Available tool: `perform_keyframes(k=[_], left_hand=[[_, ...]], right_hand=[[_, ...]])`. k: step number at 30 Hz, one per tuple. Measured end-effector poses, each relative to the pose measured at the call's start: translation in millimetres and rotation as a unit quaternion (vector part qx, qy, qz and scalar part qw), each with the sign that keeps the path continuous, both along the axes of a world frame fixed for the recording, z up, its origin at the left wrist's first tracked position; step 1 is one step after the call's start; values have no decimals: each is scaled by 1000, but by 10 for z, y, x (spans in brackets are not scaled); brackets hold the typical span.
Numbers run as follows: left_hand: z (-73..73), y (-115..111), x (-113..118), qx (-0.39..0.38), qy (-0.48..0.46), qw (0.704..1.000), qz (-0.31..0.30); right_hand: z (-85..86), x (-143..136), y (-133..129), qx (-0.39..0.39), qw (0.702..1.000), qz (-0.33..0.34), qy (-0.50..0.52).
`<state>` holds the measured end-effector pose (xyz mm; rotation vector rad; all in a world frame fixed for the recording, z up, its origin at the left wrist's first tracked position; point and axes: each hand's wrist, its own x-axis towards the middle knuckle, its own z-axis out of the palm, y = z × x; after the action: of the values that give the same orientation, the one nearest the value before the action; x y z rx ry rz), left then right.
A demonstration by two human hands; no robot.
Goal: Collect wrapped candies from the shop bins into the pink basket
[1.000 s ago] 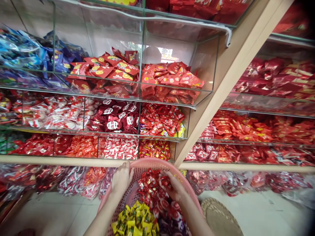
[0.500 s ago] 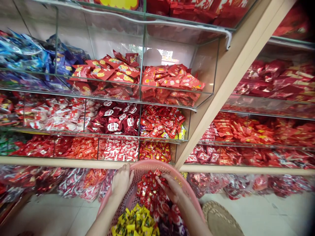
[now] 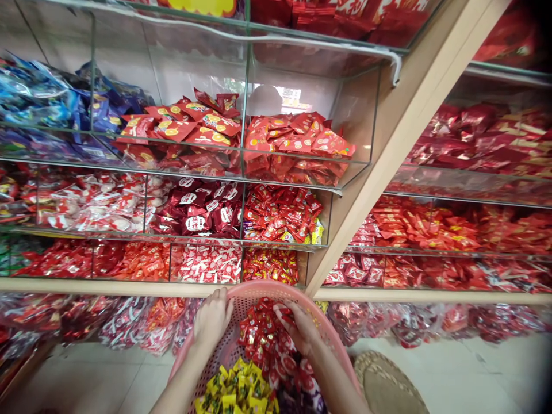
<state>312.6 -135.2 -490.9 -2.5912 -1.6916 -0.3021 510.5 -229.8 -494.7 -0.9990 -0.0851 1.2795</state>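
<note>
A pink plastic basket (image 3: 186, 356) with a perforated wall stands in front of the shelves. My left hand (image 3: 214, 319) is closed over its left rim. Inside the basket, my right hand (image 3: 298, 328) hovers at the right edge of a heap of red wrapped candies (image 3: 260, 330). Its fingers are apart, and I see nothing held in them. Yellow wrapped candies (image 3: 237, 388) lie at the near left of the basket. Candies in dark purple wrappers (image 3: 297, 399) lie at the near right, partly hidden by my right forearm.
Clear shelf bins hold red candies (image 3: 280, 210), maroon packets (image 3: 196, 210) and orange-pictured packets (image 3: 179, 126). A slanted wooden post (image 3: 401, 155) divides the shelving. Bagged sweets (image 3: 414, 325) hang below the ledge, and a round woven stool (image 3: 383, 379) stands at right.
My right hand's fingers have parted and drawn slightly off the red candies; the candy at its fingertips now lies on the heap. My left hand stays on the rim.
</note>
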Motion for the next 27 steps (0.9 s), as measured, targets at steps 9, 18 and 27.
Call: perform_keyframes(k=[9, 18, 27], left_hand=[[6, -3, 3, 10, 11, 1000, -6], [15, -10, -2, 9, 12, 1000, -5], [11, -10, -4, 4, 4, 1000, -1]], right_hand=[[71, -184, -82, 3, 993, 17, 120], [-168, -693, -106, -112, 960, 9, 256], [-211, -624, 29, -100, 941, -36, 320]])
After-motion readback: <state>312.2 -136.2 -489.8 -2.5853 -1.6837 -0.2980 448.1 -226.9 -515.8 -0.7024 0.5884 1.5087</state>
